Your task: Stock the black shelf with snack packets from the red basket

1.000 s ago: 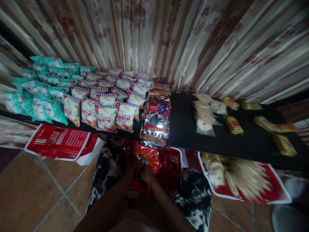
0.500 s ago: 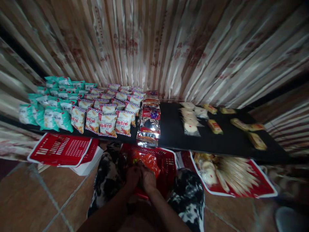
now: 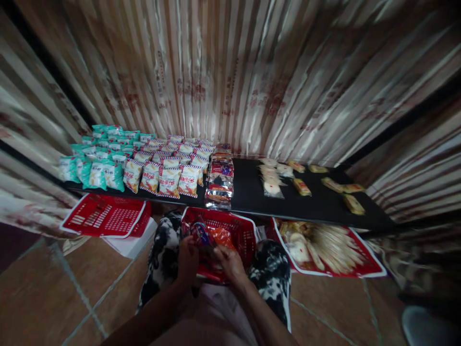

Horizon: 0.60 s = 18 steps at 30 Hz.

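Between my knees stands a red basket point(image 3: 248, 233) with a white rim. Just above it, my left hand point(image 3: 188, 259) is closed on the left side of a shiny dark snack packet point(image 3: 201, 234) with blue and red print. My right hand point(image 3: 230, 262) has its fingers closed on the packet's right side. Bright orange packaging point(image 3: 222, 235) lies in the basket behind the hands. On the shelf directly beyond, similar dark-red and silver packets point(image 3: 221, 175) form an overlapping row.
A black shelf point(image 3: 245, 192) spans the view, bearing teal bags point(image 3: 97, 174), white striped snack bags point(image 3: 169, 181), flat round white packs point(image 3: 272, 188) and yellow packets point(image 3: 301, 186). Red baskets stand on the left point(image 3: 108, 216) and right point(image 3: 374, 266). Behind hangs a striped curtain point(image 3: 216, 72).
My hands were close together low in the basket; now they are farther apart with the dark packet visible between them. The head view has shifted slightly.
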Each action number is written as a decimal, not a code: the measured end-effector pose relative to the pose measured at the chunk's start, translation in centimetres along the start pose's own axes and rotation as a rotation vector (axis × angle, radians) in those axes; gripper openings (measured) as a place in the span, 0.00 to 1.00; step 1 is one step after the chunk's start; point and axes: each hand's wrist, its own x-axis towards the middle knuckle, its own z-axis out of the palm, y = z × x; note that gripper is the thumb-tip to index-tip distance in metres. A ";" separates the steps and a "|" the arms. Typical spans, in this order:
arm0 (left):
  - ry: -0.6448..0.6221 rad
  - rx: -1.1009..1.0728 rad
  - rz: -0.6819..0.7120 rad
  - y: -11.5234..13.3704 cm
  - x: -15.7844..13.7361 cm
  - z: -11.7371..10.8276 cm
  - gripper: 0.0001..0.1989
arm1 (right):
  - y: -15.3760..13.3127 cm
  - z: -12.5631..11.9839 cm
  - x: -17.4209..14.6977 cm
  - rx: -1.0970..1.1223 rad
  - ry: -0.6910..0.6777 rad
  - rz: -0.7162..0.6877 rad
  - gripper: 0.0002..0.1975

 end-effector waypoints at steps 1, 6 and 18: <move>-0.003 -0.003 -0.014 -0.1 -0.1 -0.3 0.11 | -0.3 -0.1 -0.4 0.058 0.003 -0.007 0.22; -0.076 -0.184 -0.169 0.4 -0.7 -0.4 0.16 | -2.9 -0.5 -1.7 0.339 0.028 0.035 0.25; -0.402 -0.516 0.004 6.7 -0.9 -0.5 0.19 | -6.6 -4.2 -2.3 0.518 0.083 -0.006 0.21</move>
